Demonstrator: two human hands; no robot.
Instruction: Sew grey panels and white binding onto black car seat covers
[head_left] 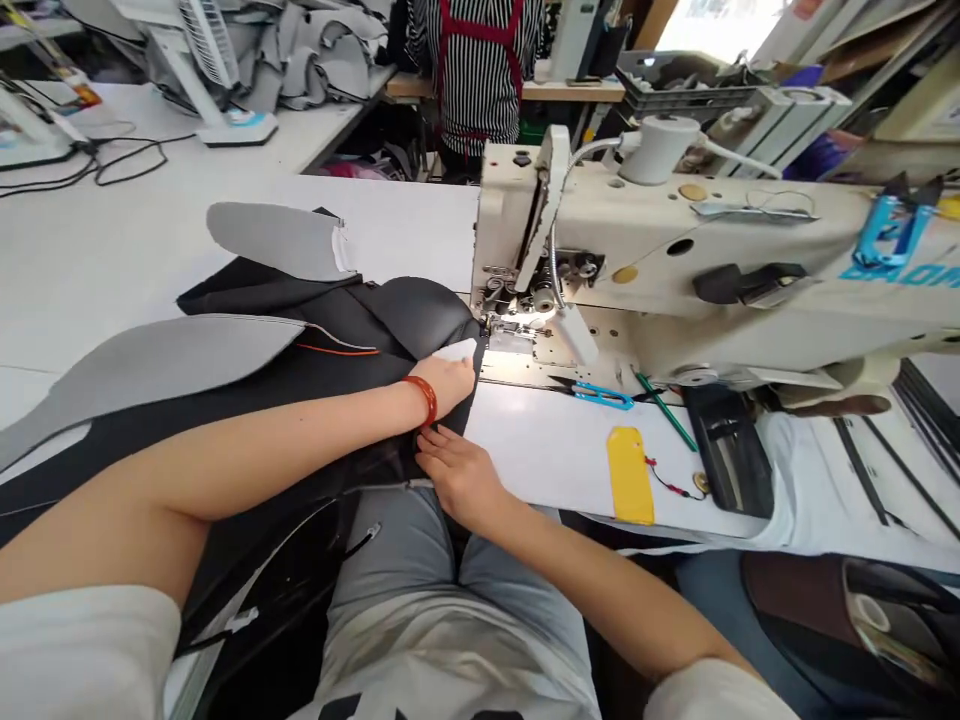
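Observation:
A large black and grey sewn cover lies across the white table and hangs into my lap. My left hand, with a red bangle on the wrist, presses flat on the black fabric right beside the needle area of the cream sewing machine. A small white piece sits at its fingertips. My right hand is nearer the table edge, fingers pinching the fabric's lower edge. A lamp lights the needle plate.
Blue thread snips, a green pencil and a yellow tag lie right of the needle. A person in a striped top with a red apron stands behind. Grey fabric pieces are piled at the back.

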